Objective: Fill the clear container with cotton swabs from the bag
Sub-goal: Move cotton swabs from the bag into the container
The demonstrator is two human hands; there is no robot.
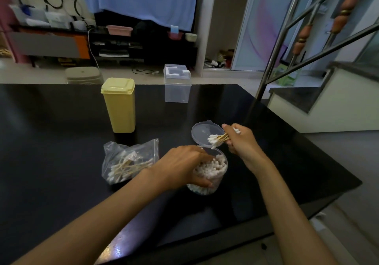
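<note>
Gripping the clear container (211, 174) of swabs at lower center of the counter (61, 131), left hand (182, 166) steadies it while right hand (242, 139) pinches a swab bundle (217, 139) above, bag (129, 160) just left.

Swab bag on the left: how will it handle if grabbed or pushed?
The bag is thin clear film, crumpled and slumped on the table, so probably floppy; it should deform instead of sliding as one piece. It holds only a loose scatter of swabs, so likely very light. Its mouth state is unclear, so swabs may spill if tipped.
</note>
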